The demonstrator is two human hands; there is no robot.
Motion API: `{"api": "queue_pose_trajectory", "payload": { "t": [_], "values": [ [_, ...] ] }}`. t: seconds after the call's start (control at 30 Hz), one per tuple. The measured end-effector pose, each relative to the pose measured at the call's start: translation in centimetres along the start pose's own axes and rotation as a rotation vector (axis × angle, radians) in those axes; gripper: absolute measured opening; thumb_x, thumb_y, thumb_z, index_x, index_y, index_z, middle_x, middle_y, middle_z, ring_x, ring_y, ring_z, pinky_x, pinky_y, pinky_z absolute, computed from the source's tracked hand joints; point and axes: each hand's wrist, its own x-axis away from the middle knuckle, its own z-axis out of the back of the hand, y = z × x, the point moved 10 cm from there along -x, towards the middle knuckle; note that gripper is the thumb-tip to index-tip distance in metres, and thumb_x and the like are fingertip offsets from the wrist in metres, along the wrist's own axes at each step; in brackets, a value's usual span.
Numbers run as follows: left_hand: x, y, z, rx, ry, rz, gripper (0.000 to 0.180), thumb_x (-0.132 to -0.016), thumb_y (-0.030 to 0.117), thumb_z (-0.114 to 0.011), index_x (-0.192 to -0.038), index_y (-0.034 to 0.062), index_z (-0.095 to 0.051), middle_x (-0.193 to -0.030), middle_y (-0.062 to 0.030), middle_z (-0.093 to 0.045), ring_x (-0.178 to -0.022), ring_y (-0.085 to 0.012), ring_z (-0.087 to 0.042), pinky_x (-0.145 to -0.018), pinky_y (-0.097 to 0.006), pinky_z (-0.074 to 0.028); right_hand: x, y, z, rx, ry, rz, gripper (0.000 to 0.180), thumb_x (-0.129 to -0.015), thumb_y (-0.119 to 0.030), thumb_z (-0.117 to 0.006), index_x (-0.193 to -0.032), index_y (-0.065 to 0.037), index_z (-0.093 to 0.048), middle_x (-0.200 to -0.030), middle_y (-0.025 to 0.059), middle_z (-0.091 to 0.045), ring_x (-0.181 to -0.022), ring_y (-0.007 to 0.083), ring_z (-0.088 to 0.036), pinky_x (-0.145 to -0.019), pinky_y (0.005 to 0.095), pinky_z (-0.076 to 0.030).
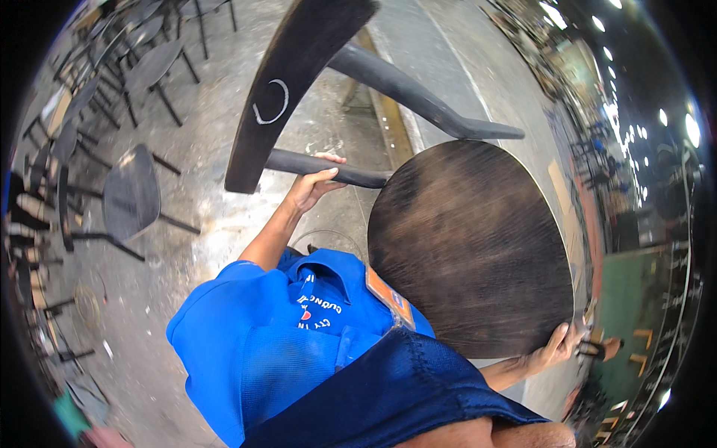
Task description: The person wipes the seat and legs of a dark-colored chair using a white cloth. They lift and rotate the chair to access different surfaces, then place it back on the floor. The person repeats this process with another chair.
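Observation:
A dark wooden chair fills the middle, held in front of my body. Its rounded seat [470, 246], black with worn brown grain, faces up on the right. The dark curved backrest [272, 104] carries a white curved mark and rises at the upper left. Two round posts join backrest and seat; around the nearer post [358, 176] my left hand [317, 187] is wrapped. At the seat's near right edge my right hand [556, 349] grips the rim, its thumb side showing and some fingers hidden beyond the edge.
Several similar dark chairs stand on the concrete floor to the left, the closest chair [133, 190] a short way off. A green panel [635, 299] and stacked material line the right side. A person's arm [611, 349] shows at the far right.

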Motion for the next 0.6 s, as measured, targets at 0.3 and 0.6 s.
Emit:
{"api": "queue_pose_trajectory", "payload": {
  "t": [0.3,0.6],
  "values": [
    [4.2,5.9,-5.4,-0.001,0.104,-0.245,0.026,-0.084,0.003,-0.059,-0.107,0.0114,-0.050,-0.120,-0.0086,-0.049,-0.123,-0.0246,-0.043,-0.095,-0.051,-0.045,-12.0,2.7,-5.9,-0.295,-0.117,0.116,0.038,-0.090,-0.030,-0.054,-0.094,0.006,-0.067,-0.105,0.0122,-0.063,-0.122,0.0227,-0.039,-0.104,0.0446,-0.023],
    [14.6,13.4,-7.1,-0.026,0.510,-0.540,0.029,-0.084,-0.002,-0.058,-0.109,0.0101,-0.049,-0.126,-0.0108,-0.046,-0.123,-0.0221,-0.044,-0.092,-0.036,-0.052,-21.0,0.9,-18.7,-0.690,-0.269,0.119,0.041,-0.087,-0.032,-0.056,-0.099,0.006,-0.067,-0.102,0.0128,-0.064,-0.115,0.0247,-0.045,-0.100,0.0439,-0.028]
  ]
}}
